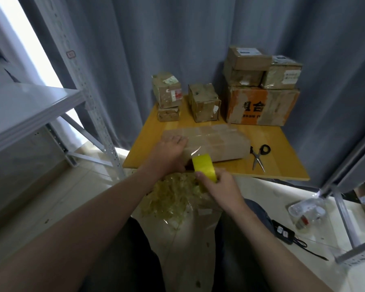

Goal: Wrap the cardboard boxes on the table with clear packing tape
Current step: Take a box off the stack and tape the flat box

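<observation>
head view
flat box (217, 144): one, near front edge of table (282, 165)
back boxes (261, 106): seven, stacked along far edge
tape roll (204, 167): one, yellow, at flat box's near side
left hand (169, 153): fingers flat, pressing flat box's left end
right hand (221, 186): gripping tape roll
scissors (259, 157): one pair, just right of flat box

Grey curtains (198, 39) hung behind the wooden table (282, 161); daylight fell past white metal shelving (30, 106) onto pale floor (61, 197).

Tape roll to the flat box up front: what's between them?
Head view: a stretch of clear tape runs from the tape roll to the flat box.
</observation>
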A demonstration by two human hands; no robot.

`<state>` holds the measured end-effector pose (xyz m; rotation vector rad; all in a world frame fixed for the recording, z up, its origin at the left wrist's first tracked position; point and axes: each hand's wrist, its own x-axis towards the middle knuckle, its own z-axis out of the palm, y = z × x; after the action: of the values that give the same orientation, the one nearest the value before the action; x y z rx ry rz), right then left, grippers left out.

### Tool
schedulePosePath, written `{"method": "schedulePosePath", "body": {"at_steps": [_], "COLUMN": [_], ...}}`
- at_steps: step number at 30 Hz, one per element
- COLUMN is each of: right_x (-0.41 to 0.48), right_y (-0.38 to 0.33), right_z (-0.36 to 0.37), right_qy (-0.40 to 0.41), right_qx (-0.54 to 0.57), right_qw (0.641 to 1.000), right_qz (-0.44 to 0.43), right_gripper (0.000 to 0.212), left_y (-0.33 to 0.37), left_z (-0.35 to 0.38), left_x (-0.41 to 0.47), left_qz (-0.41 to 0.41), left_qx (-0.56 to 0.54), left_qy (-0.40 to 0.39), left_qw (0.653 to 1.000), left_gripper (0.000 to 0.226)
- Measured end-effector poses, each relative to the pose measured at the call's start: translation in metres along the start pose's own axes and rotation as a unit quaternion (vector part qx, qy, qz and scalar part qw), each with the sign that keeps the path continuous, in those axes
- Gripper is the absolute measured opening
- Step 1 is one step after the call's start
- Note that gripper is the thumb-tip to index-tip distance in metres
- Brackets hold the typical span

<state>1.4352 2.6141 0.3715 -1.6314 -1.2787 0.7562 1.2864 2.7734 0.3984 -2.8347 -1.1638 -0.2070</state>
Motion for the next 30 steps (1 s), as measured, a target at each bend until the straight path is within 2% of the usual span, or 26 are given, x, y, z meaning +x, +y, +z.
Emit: {"method": "schedulePosePath", "body": {"at_steps": [3, 5, 8, 10, 13, 16, 19, 25, 27, 30], "right_x": [-0.003, -0.001, 0.014, 0.031, 0.060, 0.083, 0.096, 0.103, 0.095, 0.083], "right_y": [-0.025, -0.040, -0.060, -0.073, -0.097, -0.115, -0.119, -0.126, -0.117, -0.084], "right_z": [-0.018, -0.030, -0.038, -0.040, -0.041, -0.038, -0.031, -0.033, -0.035, -0.031], "right_qy": [0.055, 0.073, 0.115, 0.129, 0.112, 0.095, 0.103, 0.067, 0.064, 0.054], "right_qx": [0.113, 0.144, 0.213, 0.225, 0.214, 0.191, 0.169, 0.156, 0.134, 0.090], "right_qw": [0.989, 0.977, 0.955, 0.952, 0.961, 0.971, 0.975, 0.983, 0.988, 0.994], "right_qz": [-0.079, -0.142, -0.170, -0.161, -0.133, -0.108, -0.103, -0.064, -0.045, -0.032], "right_gripper": [0.009, 0.002, 0.023, 0.030, 0.025, 0.031, 0.028, 0.039, 0.040, 0.044], "left_y": [0.003, 0.000, -0.007, -0.010, -0.017, -0.032, -0.042, -0.049, -0.053, -0.056], "left_z": [-0.035, -0.053, -0.063, -0.063, -0.060, -0.058, -0.059, -0.058, -0.059, -0.058], "left_x": [0.002, 0.001, 0.001, 0.004, 0.017, 0.031, 0.040, 0.045, 0.049, 0.054], "left_qz": [-0.007, 0.005, 0.019, 0.000, -0.035, -0.070, -0.095, -0.102, -0.133, -0.137], "left_qx": [-0.076, -0.099, -0.118, -0.132, -0.159, -0.180, -0.204, -0.231, -0.220, -0.225], "left_qy": [0.015, 0.038, 0.048, 0.043, 0.042, 0.047, 0.048, 0.053, 0.042, 0.019], "left_qw": [0.997, 0.994, 0.992, 0.990, 0.986, 0.980, 0.973, 0.966, 0.965, 0.965], "left_gripper": [0.086, 0.086, 0.087, 0.087, 0.086, 0.086, 0.088, 0.069, 0.079, 0.093]}}
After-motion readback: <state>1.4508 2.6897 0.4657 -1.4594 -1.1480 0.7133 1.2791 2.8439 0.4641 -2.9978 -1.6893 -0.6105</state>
